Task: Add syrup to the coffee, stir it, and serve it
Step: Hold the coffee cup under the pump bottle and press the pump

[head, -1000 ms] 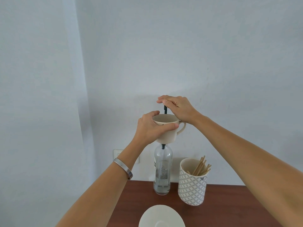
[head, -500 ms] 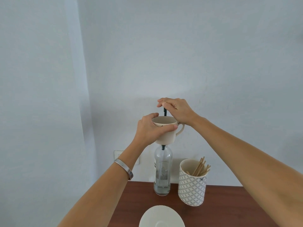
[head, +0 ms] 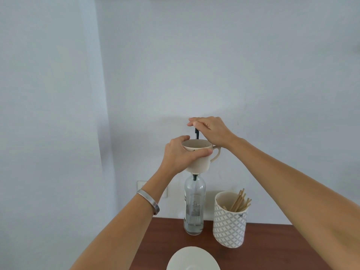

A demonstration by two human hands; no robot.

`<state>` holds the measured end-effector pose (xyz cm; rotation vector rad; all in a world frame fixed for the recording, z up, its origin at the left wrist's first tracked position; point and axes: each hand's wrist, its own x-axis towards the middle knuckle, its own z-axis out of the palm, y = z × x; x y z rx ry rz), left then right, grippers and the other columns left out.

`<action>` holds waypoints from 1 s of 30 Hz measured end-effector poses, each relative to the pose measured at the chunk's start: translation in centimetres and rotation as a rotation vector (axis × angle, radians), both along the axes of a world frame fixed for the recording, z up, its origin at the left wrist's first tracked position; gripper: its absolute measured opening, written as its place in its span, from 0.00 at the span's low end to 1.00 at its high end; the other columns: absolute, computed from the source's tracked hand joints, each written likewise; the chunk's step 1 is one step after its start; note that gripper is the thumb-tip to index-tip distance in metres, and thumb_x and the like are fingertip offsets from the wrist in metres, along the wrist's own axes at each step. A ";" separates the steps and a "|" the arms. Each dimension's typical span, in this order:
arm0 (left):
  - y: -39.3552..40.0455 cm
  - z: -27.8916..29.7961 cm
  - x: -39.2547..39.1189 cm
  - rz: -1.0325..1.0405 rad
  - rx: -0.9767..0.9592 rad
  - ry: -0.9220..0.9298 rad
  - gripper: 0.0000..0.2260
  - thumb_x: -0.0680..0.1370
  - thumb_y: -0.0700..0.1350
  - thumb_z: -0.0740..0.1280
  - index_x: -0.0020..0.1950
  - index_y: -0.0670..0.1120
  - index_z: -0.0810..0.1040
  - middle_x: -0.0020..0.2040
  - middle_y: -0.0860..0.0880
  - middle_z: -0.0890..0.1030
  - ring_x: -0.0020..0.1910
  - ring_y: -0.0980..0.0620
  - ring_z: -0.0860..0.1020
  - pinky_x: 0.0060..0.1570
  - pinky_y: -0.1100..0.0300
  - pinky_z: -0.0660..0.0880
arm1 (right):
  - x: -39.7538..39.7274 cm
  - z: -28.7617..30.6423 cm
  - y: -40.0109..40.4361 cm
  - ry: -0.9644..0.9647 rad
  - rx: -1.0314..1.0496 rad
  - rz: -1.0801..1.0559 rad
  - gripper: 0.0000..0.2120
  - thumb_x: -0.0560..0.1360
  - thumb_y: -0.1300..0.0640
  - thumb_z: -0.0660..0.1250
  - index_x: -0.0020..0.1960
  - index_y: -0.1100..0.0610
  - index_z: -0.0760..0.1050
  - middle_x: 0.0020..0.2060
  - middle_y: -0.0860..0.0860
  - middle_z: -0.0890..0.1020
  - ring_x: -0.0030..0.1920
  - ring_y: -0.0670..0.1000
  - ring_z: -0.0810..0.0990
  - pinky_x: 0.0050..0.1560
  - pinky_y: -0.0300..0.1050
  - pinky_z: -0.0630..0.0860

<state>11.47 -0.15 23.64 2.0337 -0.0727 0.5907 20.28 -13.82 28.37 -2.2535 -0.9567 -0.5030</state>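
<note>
My left hand (head: 180,153) grips a cream coffee cup (head: 202,158) held in the air, right in front of the top of a clear glass syrup bottle (head: 194,203) that stands on the brown table (head: 272,248). The bottle's black pump (head: 197,133) sticks up behind the cup's rim. My right hand (head: 211,131) rests closed on the pump's top. A white saucer (head: 192,259) lies on the table near the bottom edge.
A patterned white holder (head: 229,225) with several wooden stir sticks (head: 239,201) stands right of the bottle. A pale wall rises directly behind the table, with a wall socket (head: 142,187) left of the bottle.
The pump top and my right hand sit slightly higher over the cup than a second ago. The cup stays in place in my left hand.
</note>
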 end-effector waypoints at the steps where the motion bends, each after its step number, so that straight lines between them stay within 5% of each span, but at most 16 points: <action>1: 0.0 0.1 -0.1 0.001 -0.004 -0.002 0.43 0.62 0.61 0.79 0.71 0.44 0.71 0.64 0.50 0.77 0.61 0.51 0.76 0.56 0.56 0.77 | 0.0 0.1 0.0 0.000 0.002 -0.003 0.16 0.82 0.54 0.56 0.60 0.54 0.81 0.67 0.48 0.78 0.60 0.46 0.77 0.52 0.17 0.62; 5: -0.1 0.4 -0.3 0.004 0.011 -0.014 0.38 0.64 0.59 0.79 0.68 0.43 0.73 0.59 0.51 0.78 0.56 0.52 0.76 0.54 0.56 0.77 | 0.0 0.0 0.1 0.011 0.016 -0.009 0.16 0.82 0.54 0.56 0.58 0.54 0.82 0.67 0.47 0.78 0.60 0.47 0.78 0.50 0.17 0.63; 19: 0.0 -0.4 -0.5 0.010 -0.010 0.001 0.41 0.63 0.60 0.79 0.71 0.44 0.71 0.65 0.49 0.76 0.62 0.50 0.76 0.58 0.53 0.76 | -0.4 -0.7 0.2 0.006 0.045 -0.010 0.15 0.82 0.55 0.57 0.57 0.54 0.82 0.65 0.47 0.79 0.58 0.46 0.78 0.53 0.21 0.64; 25: 0.2 -0.3 -0.6 0.006 -0.008 -0.003 0.42 0.63 0.61 0.79 0.71 0.44 0.71 0.66 0.49 0.76 0.63 0.50 0.75 0.59 0.53 0.76 | -0.4 -0.6 0.2 0.008 0.041 -0.004 0.16 0.82 0.54 0.56 0.58 0.54 0.82 0.67 0.48 0.78 0.62 0.46 0.77 0.60 0.35 0.67; 30: 0.2 0.1 -0.5 0.005 0.006 -0.012 0.42 0.63 0.60 0.79 0.71 0.44 0.71 0.65 0.49 0.76 0.62 0.50 0.75 0.58 0.54 0.76 | -0.2 -0.3 0.3 -0.017 0.028 -0.009 0.16 0.82 0.54 0.56 0.60 0.54 0.81 0.68 0.48 0.77 0.63 0.44 0.75 0.62 0.36 0.65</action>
